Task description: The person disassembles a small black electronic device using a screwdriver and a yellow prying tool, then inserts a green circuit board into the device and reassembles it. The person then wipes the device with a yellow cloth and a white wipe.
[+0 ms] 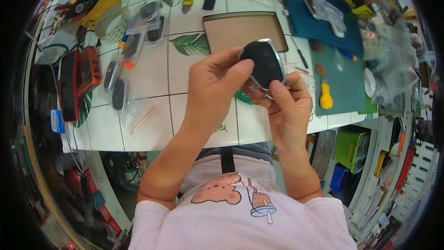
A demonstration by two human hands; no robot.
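Both hands raised at frame centre: left hand [210, 83] and right hand [286, 104] fingers pinching black key fob [263, 62], silver rim intact. Casing apparently not yet opened. Yellow-handled tool [325, 96] untouched on bench [148, 71], centre right.

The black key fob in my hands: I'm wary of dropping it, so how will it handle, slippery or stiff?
The black key fob looks like a rigid shell, so probably stiff. Its smooth rounded face and shiny metal rim suggest it could slip. The left hand and right hand hold it by fingertips alone, so it is likely light.
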